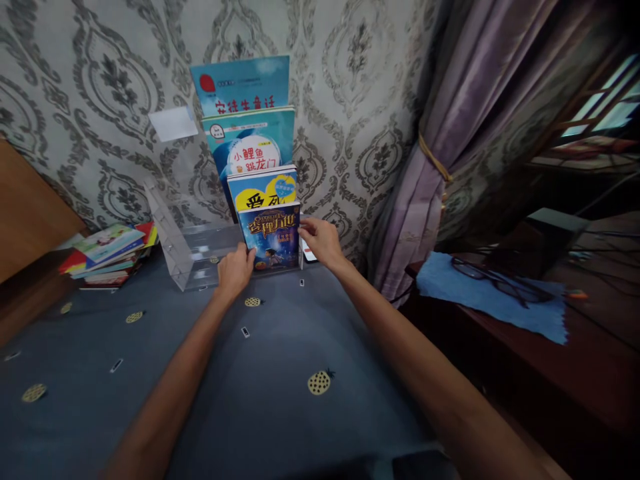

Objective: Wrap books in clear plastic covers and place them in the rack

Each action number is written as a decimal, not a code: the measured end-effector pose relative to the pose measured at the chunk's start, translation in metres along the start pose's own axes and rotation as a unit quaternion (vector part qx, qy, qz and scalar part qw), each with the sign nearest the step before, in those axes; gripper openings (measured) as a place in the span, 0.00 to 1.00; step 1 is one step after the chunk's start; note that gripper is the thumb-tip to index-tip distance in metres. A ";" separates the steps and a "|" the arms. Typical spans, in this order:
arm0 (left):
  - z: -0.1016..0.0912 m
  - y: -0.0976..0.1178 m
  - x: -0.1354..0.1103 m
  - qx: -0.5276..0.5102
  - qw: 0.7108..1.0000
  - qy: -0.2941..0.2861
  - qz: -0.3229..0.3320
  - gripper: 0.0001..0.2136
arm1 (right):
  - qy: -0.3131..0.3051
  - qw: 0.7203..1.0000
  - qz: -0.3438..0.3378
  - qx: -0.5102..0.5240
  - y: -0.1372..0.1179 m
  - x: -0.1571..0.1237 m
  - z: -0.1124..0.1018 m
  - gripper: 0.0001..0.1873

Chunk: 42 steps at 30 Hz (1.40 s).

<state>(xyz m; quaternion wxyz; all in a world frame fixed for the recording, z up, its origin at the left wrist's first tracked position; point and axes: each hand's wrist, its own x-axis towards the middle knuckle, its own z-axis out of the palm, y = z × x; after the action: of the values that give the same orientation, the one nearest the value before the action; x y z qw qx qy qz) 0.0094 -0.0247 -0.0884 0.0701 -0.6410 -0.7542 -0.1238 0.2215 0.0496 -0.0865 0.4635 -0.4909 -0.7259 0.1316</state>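
A small dark blue book (273, 239) stands upright at the front of a clear tiered book rack (177, 250). My left hand (236, 268) grips its lower left edge, fingers curled and thumb on the cover. At its upper right edge my right hand (321, 239) pinches the same book. Behind it, rising in steps, are a yellow and blue book (263, 189), a teal book with a white circle (255, 148) and a light blue book (243, 80). The left half of the rack shows bare transparent shelves.
Left of the rack lies a stack of colourful books (113, 250) on the blue pineapple-print cloth (280, 380). A patterned wall stands behind. On the right hang a tied purple curtain (425, 180) and a dark table with glasses (500, 281) on a blue cloth (450, 283).
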 end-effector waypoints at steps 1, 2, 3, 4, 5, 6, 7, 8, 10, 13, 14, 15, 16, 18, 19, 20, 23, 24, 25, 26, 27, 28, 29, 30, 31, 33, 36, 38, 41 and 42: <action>-0.001 0.000 -0.001 0.000 1.000 -0.001 -0.001 0.20 | -0.003 1.000 -0.002 0.000 0.000 0.000 -0.001 0.16; -0.002 0.001 -0.001 0.001 1.000 -0.002 -0.002 0.20 | -0.006 1.000 -0.004 0.001 0.001 0.000 -0.001 0.17; -0.003 0.001 -0.002 0.001 1.000 -0.003 -0.003 0.20 | -0.006 1.000 -0.006 0.003 0.001 0.000 -0.002 0.17; -0.004 0.001 -0.003 0.001 1.000 -0.003 -0.004 0.20 | -0.006 1.000 -0.008 0.004 0.001 0.001 -0.002 0.17; -0.005 0.002 -0.003 0.000 1.000 -0.001 -0.005 0.20 | -0.005 1.000 -0.010 0.005 0.001 0.001 -0.002 0.17; -0.006 0.002 -0.004 -0.001 1.000 0.001 -0.007 0.20 | -0.005 1.000 -0.011 0.005 0.001 0.001 -0.002 0.17; -0.007 0.002 -0.004 -0.002 1.000 0.003 -0.008 0.20 | -0.004 1.000 -0.012 0.005 0.002 0.001 -0.002 0.17; -0.008 0.002 -0.005 -0.003 1.000 0.006 -0.008 0.20 | -0.004 1.000 -0.014 0.004 0.002 0.001 -0.002 0.17; -0.009 0.002 -0.005 -0.004 1.000 0.008 -0.007 0.20 | -0.004 1.000 -0.017 0.000 0.002 0.001 -0.002 0.17; -0.010 0.000 -0.005 -0.004 1.000 0.006 -0.009 0.20 | -0.004 1.000 -0.020 -0.011 0.001 0.002 -0.004 0.17; -0.010 -0.001 -0.005 -0.004 1.000 0.005 -0.010 0.19 | -0.006 1.000 -0.021 -0.014 0.000 0.003 -0.005 0.18; -0.010 -0.001 -0.004 -0.005 1.000 0.004 -0.011 0.19 | -0.008 1.000 -0.022 -0.017 -0.001 0.003 -0.006 0.18; -0.010 -0.002 -0.005 -0.005 1.000 0.003 -0.011 0.19 | -0.011 0.999 -0.023 -0.019 -0.002 0.003 -0.008 0.18; -0.011 -0.002 -0.005 -0.006 1.000 0.003 -0.012 0.19 | -0.018 0.999 -0.026 -0.019 -0.003 0.003 -0.009 0.18; -0.011 -0.002 -0.005 -0.007 1.000 0.005 -0.012 0.19 | -0.022 0.999 -0.028 -0.018 -0.004 0.003 -0.010 0.17; -0.011 -0.001 -0.005 -0.008 1.000 0.006 -0.011 0.19 | -0.026 0.999 -0.030 -0.017 -0.004 0.002 -0.010 0.17; -0.011 0.000 -0.006 -0.009 1.000 0.008 -0.007 0.19 | -0.029 0.999 -0.035 -0.029 -0.004 0.002 -0.009 0.15; -0.010 0.000 -0.006 -0.009 1.000 0.007 -0.005 0.19 | -0.027 0.998 -0.034 -0.037 -0.004 0.002 -0.009 0.15; -0.010 0.000 -0.006 -0.009 1.000 0.007 -0.004 0.19 | -0.026 0.998 -0.034 -0.044 -0.003 0.002 -0.008 0.15; -0.010 0.000 -0.006 -0.009 1.000 0.006 -0.004 0.19 | -0.026 0.998 -0.035 -0.048 -0.003 0.002 -0.008 0.15; -0.009 0.000 -0.005 -0.010 1.000 0.006 -0.004 0.19 | -0.028 0.998 -0.036 -0.049 -0.003 0.002 -0.008 0.15; -0.009 0.000 -0.005 -0.012 1.000 0.005 -0.005 0.19 | -0.032 0.998 -0.037 -0.048 -0.002 0.002 -0.009 0.15; -0.009 0.000 -0.005 -0.013 1.000 0.004 -0.006 0.19 | -0.036 0.998 -0.038 -0.047 -0.002 0.003 -0.009 0.15; -0.009 0.000 -0.005 -0.015 1.000 0.003 -0.006 0.19 | -0.041 0.997 -0.039 -0.046 -0.002 0.003 -0.010 0.15; -0.009 0.000 -0.005 -0.016 1.000 0.001 -0.006 0.19 | -0.045 0.997 -0.039 -0.047 -0.002 0.004 -0.011 0.15; -0.010 0.001 -0.005 -0.019 1.000 -0.001 -0.005 0.19 | -0.051 0.997 -0.044 -0.048 -0.001 0.006 -0.013 0.15; -0.012 0.001 -0.006 -0.024 1.000 -0.001 -0.003 0.18 | -0.059 0.996 -0.050 -0.049 -0.002 0.007 -0.018 0.15; -0.013 0.001 -0.006 -0.025 1.000 0.003 0.000 0.18 | -0.063 0.995 -0.048 -0.053 -0.003 0.008 -0.021 0.16; -0.014 0.001 -0.006 -0.021 1.000 0.005 0.003 0.19 | -0.072 0.994 -0.051 -0.061 -0.006 0.008 -0.025 0.16; -0.015 0.001 -0.006 -0.020 1.000 0.006 0.003 0.19 | -0.077 0.994 -0.054 -0.062 -0.006 0.008 -0.027 0.16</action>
<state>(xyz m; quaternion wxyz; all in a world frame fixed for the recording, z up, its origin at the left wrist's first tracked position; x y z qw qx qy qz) 0.0108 -0.0349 -0.0756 0.0624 -0.6437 -0.7494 -0.1421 0.2384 0.0459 -0.0639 0.3813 -0.4676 -0.7914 0.0983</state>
